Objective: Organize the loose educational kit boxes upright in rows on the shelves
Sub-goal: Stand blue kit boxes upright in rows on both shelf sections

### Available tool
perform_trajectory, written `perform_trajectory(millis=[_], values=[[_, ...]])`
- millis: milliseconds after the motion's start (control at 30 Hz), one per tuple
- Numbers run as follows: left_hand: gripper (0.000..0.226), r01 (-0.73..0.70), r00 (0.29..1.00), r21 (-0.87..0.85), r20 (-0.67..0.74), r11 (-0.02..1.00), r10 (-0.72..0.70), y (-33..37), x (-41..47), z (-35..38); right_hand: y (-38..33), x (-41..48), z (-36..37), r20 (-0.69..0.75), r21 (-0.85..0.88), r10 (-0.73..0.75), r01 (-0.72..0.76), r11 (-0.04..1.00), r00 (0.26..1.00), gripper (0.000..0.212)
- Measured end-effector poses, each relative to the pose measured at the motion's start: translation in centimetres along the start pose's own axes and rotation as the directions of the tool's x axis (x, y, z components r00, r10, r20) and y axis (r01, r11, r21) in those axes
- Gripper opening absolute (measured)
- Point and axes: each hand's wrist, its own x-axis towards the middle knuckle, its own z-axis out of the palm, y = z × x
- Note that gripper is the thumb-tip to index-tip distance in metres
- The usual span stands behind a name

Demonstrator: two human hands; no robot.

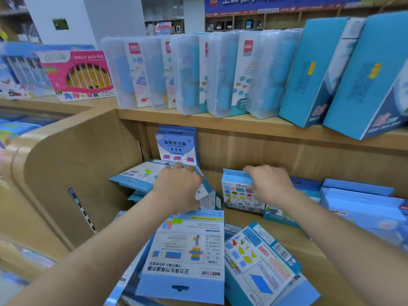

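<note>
My left hand [178,186] grips a tilted blue-and-white kit box [206,195] at the back left of the lower shelf. My right hand [270,183] holds the top edge of an upright box printed with coloured shapes [237,195]. Behind my left hand one blue box [176,145] stands upright against the back panel. A flat box [138,175] lies to its left. Two loose boxes lie flat nearer to me: a large one with cube diagrams [187,255] and one with coloured triangles [262,263].
The wooden upper shelf [220,123] carries a row of upright clear plastic cases [192,74] and tall blue boxes [313,71]. More blue boxes [362,202] lean at the lower right. A curved wooden side panel [72,164] closes the left. A pink abacus box [79,74] stands upper left.
</note>
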Motion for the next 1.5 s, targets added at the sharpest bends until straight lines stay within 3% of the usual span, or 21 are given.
perform_trajectory(millis=[100,233,400,500,600,667,700,767,833,933,1033,1200,1300,1400,1500], values=[[0.055,0.007,1.0,-0.003,-0.001,1.0,-0.007,0.0,0.0,0.1,-0.3,-0.3,1.1,-0.044,-0.114,0.048,-0.053,0.992,0.998,0.041],[0.068,0.075,0.996,0.051,0.036,0.996,-0.077,0.1,0.1,0.0,-0.7,-1.1,1.8,-0.162,-0.234,-0.018,-0.021,0.972,0.987,0.07],[0.079,0.129,0.987,0.063,0.087,0.99,-0.134,-0.1,0.0,-1.1,-0.3,-1.1,2.9,-0.109,-0.284,0.01,-0.041,0.958,0.994,0.067],[0.079,0.146,0.989,-0.055,0.017,0.988,-0.145,-0.7,-0.5,-1.3,-0.3,-1.4,3.0,-0.117,-0.272,0.021,-0.053,0.961,0.993,0.065],[0.078,0.2,0.977,-0.382,0.005,0.902,-0.214,-1.8,-1.8,-2.2,-0.3,-2.0,1.9,-0.138,-0.081,0.06,-0.072,0.994,0.989,0.054],[0.07,0.19,0.971,-0.704,0.033,0.684,-0.236,-2.4,-3.5,-2.8,-0.3,-3.2,0.5,-0.181,0.309,0.132,-0.071,0.949,0.975,0.05],[0.062,0.152,0.976,-0.862,0.054,0.484,-0.21,-2.5,-4.5,-2.9,-0.4,-4.1,-0.6,-0.182,0.586,0.191,-0.05,0.809,0.965,0.047],[0.041,0.126,0.986,-0.992,0.124,0.004,-0.11,-2.2,-6.3,-3.7,-1.2,-6.2,-2.4,-0.114,0.93,0.217,0.027,0.366,0.969,0.043],[0.019,0.162,0.982,-0.949,0.181,-0.272,-0.046,-1.3,-7.5,-3.6,-2.6,-8.0,-3.2,-0.024,0.994,0.103,0.013,0.105,0.994,0.051],[0.028,0.229,0.955,-0.831,0.292,-0.506,-0.047,-0.1,-8.7,-3.3,-4.6,-8.4,-2.7,0.051,0.996,-0.019,-0.052,-0.076,0.999,0.076],[0.034,0.289,0.933,-0.665,0.357,-0.689,0.046,1.5,-8.2,-4.2,-5.7,-8.1,-2.5,0.062,0.977,0.007,-0.06,-0.207,0.998,0.087],[0.039,0.266,0.941,-0.715,0.338,-0.647,0.013,2.1,-8.0,-2.6,-6.1,-8.6,-3.1,0.067,0.961,0.135,-0.028,-0.275,0.989,0.054],[0.036,0.273,0.953,-0.765,0.298,-0.584,0.055,1.9,-8.0,-2.3,-6.1,-8.7,-2.9,0.089,0.953,0.204,-0.024,-0.303,0.975,0.056],[0.054,0.207,0.978,-0.861,0.19,-0.466,0.083,1.5,-8.7,-1.6,-5.6,-9.0,-2.8,0.106,0.925,0.285,0.011,-0.381,0.953,0.052],[0.053,0.115,0.988,-0.926,0.143,-0.358,-0.052,1.9,-8.8,-1.4,-4.8,-9.4,-2.5,0.132,0.89,0.345,0.043,-0.455,0.929,0.051]])
